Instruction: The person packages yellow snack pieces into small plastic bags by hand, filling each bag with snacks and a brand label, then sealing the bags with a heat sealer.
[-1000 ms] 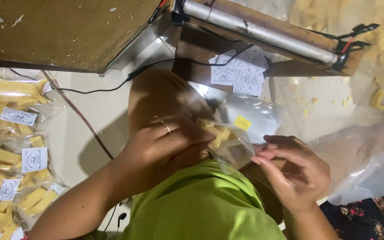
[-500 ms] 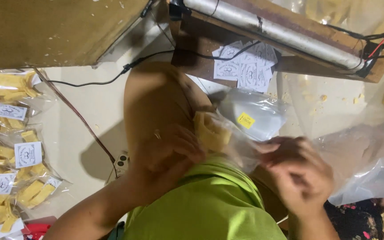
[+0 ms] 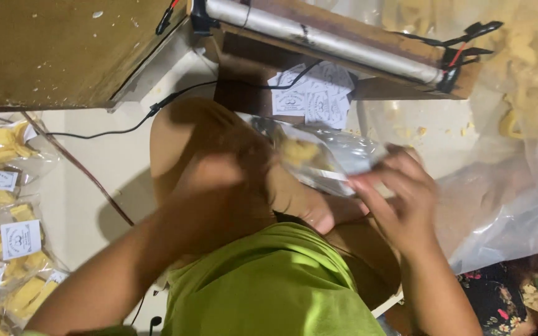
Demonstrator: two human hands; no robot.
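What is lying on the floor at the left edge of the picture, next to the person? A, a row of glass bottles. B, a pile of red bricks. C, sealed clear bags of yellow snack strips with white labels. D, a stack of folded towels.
C: the sealed bags at the left edge are clear plastic, hold pale yellow strips, and each carries a small white label, well apart from the left hand.

Lime-green shirt (image 3: pixel 269 280), pale yellow snack sticks (image 3: pixel 298 151) in a clear bag (image 3: pixel 337 155) — white labels (image 3: pixel 309 96).
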